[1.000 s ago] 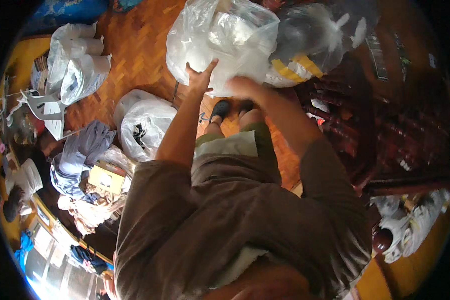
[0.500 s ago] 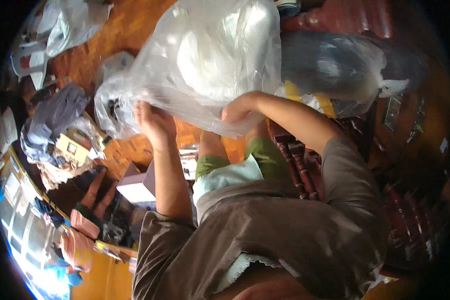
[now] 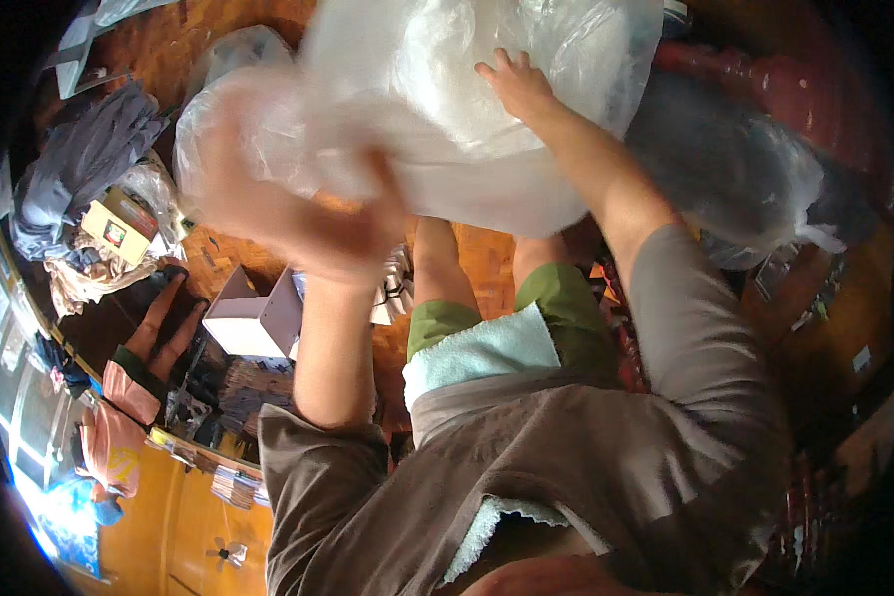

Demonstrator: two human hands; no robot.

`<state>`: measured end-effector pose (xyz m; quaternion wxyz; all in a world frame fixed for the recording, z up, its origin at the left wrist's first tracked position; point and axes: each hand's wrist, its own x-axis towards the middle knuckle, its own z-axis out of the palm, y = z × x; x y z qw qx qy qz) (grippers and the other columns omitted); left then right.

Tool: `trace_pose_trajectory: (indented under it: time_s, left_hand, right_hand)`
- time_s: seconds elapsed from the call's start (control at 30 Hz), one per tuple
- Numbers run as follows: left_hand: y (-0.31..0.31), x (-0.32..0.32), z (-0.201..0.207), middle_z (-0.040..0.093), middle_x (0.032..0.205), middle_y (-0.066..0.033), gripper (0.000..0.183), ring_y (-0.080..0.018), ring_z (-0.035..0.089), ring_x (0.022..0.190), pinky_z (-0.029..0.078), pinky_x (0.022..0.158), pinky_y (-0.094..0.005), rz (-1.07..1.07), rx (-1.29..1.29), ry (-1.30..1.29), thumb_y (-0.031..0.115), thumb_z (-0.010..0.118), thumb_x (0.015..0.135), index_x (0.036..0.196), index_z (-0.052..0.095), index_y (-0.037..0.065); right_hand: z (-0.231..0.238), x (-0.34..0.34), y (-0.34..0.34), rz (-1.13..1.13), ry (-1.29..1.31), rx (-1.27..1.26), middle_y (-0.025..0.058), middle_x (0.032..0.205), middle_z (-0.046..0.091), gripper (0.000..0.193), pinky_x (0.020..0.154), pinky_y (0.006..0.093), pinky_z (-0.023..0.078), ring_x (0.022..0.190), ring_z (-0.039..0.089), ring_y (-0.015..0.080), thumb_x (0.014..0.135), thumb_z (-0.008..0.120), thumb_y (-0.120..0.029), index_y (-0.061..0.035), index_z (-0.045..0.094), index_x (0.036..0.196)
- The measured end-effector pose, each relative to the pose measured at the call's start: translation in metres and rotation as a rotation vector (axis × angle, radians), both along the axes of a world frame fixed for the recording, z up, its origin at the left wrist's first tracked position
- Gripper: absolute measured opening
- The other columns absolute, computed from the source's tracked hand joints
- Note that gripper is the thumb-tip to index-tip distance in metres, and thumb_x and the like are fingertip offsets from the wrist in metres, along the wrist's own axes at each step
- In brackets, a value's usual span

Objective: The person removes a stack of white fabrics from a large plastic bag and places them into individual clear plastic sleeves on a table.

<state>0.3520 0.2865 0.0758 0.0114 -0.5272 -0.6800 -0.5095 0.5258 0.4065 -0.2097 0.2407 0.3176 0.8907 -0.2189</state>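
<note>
A large clear plastic bag with something white and bulky inside fills the top middle, over my knees. My right hand lies on the bag's upper side, fingers spread and open, pressing against the plastic. In front of the bag's left part is my left hand, smeared by motion. Its thumb stands well apart from its fingers, so it looks open, with nothing visible in it. Whether it touches the plastic I cannot tell. The bag's far end runs out of view.
A dark filled plastic bag lies at the right beside dark red carved wooden furniture. On the left are a grey cloth bundle, a yellow box and a white open box. Another person is at the lower left.
My left hand has let go of the bag's edge and spread apart. The right hand has moved up from the near edge onto the bag's top. The bag has shifted slightly right.
</note>
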Motion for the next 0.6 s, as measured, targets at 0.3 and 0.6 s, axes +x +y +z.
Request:
trace_pose_trajectory:
  time_s: [0.3,0.6]
  left_hand:
    - [0.027,-0.116,-0.179,0.07,0.145,-0.0156,0.074,-0.036,0.07,0.127,0.057,0.097,-0.0579,-0.441,-1.782,0.987,0.04,0.078,0.094,0.158,0.056,0.01]
    - [0.039,-0.117,-0.023,0.059,0.153,-0.0163,0.107,-0.0359,0.056,0.14,0.047,0.113,-0.0578,-0.041,-1.333,1.201,0.068,0.084,0.079,0.16,0.045,0.01]
  right_hand:
    - [-0.011,0.014,0.039,0.579,-0.271,0.243,0.0039,0.138,0.072,0.046,0.11,0.0515,0.048,0.131,0.066,0.0279,0.108,0.056,-0.019,-0.0296,0.059,0.153]
    - [0.038,0.004,0.044,0.468,-0.139,-0.045,0.0066,0.139,0.071,0.044,0.111,0.0504,0.049,0.13,0.066,0.0296,0.106,0.057,-0.019,-0.0242,0.061,0.149]
